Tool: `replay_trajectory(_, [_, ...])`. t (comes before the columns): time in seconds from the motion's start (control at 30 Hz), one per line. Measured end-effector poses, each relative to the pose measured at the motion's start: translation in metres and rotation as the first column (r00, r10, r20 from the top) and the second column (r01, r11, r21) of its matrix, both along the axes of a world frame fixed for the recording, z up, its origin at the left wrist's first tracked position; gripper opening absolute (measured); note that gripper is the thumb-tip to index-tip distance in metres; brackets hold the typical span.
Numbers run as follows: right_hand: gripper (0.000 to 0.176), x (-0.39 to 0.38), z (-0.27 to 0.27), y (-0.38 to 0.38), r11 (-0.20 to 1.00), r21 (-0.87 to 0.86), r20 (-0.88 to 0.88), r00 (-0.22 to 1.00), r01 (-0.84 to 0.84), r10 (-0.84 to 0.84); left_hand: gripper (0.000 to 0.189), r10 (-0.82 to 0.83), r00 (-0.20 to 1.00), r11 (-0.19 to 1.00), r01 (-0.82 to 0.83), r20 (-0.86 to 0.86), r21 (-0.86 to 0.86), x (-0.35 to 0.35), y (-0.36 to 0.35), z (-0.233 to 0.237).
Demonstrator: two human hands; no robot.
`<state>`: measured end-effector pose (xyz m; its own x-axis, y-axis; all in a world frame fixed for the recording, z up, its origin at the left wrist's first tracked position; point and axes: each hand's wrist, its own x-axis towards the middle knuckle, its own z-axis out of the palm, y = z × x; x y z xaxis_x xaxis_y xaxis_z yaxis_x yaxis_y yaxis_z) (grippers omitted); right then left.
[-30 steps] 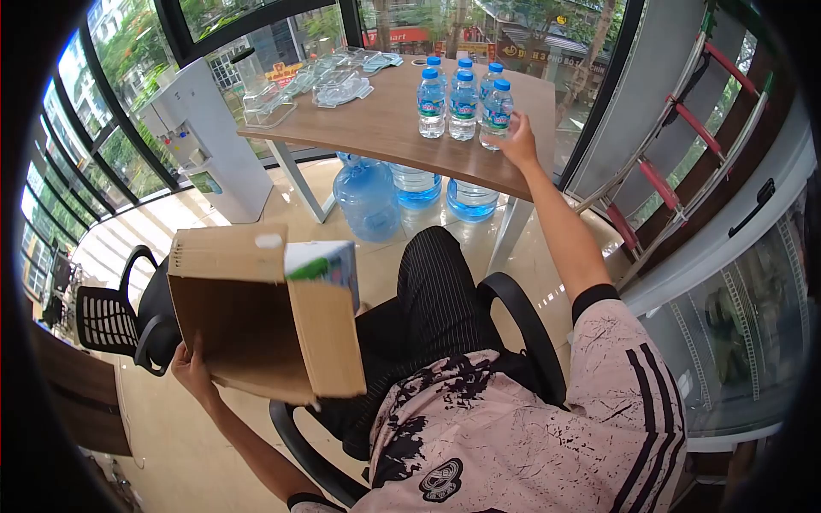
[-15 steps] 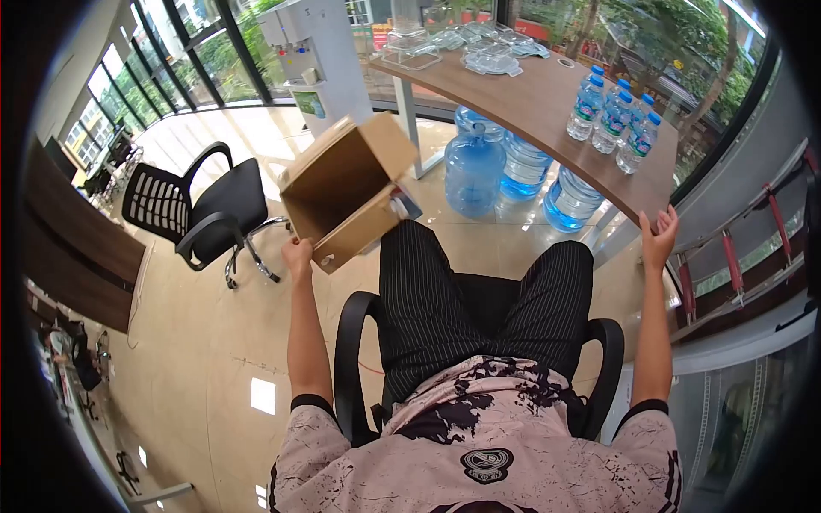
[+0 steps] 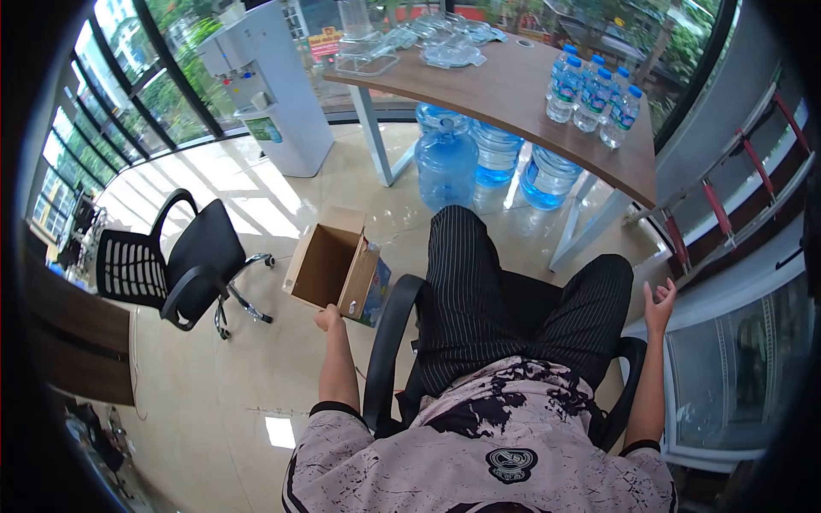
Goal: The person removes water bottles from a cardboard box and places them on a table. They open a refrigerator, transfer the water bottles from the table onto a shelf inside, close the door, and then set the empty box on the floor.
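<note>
A cardboard box [image 3: 329, 267] with its top open hangs low to the left of my chair, its inside bare. My left hand [image 3: 327, 318] is closed on the box's near edge. Off to the right, my right hand [image 3: 658, 305] has its fingers apart and holds nothing; it is below the table's corner, apart from it. Several water bottles [image 3: 590, 98] with blue caps stand upright at the right end of the brown table [image 3: 496, 96].
Large blue water jugs [image 3: 446, 162] stand under the table. Clear plastic containers [image 3: 449, 47] lie on its far part. A water dispenser [image 3: 274, 94] and a black office chair [image 3: 205, 248] are at left. A ladder [image 3: 718, 209] leans at right, above a glass-fronted cabinet [image 3: 727, 376].
The box has gone lower and further from the table, turned in my left hand. My right hand has come off the table corner and moved down. The view has shifted.
</note>
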<state>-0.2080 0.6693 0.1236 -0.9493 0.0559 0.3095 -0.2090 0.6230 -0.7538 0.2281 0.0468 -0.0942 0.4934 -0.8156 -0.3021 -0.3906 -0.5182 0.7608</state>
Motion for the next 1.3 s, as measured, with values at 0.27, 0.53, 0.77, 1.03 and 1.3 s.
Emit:
replay_trajectory(0.27, [0.082, 0.027, -0.011, 0.042, 0.974, 0.018, 0.36, 0.907, 0.228, -0.219, 0.023, 0.043, 0.998, 0.997, -0.04, -0.054, 0.063, -0.043, -0.012, -0.016])
replay_trajectory(0.53, [0.092, 0.077, -0.023, 0.083, 0.9, 0.165, 0.559, 0.714, 0.402, -0.422, 0.03, 0.035, 0.987, 0.999, -0.031, -0.157, 0.027, -0.124, -0.04, -0.018])
replay_trajectory(0.77, [0.098, 0.11, -0.037, 0.109, 0.871, 0.163, 0.595, 0.658, 0.464, -0.462, 0.02, -0.079, 0.995, 0.997, 0.079, -0.064, -0.005, -0.169, -0.071, -0.073])
replay_trajectory(1.03, [0.106, 0.117, -0.064, 0.116, 0.828, 0.131, 0.513, 0.678, 0.545, -0.527, 0.044, -0.5, 0.559, 0.73, 0.683, -0.661, 0.025, -0.133, -0.129, -0.092])
replay_trajectory(1.3, [0.083, 0.037, 0.077, 0.158, 0.774, 0.019, 0.067, 0.772, 0.633, -0.633, 0.054, -0.029, 0.4, 0.634, 0.716, -0.916, 0.292, -0.176, -0.12, -0.063])
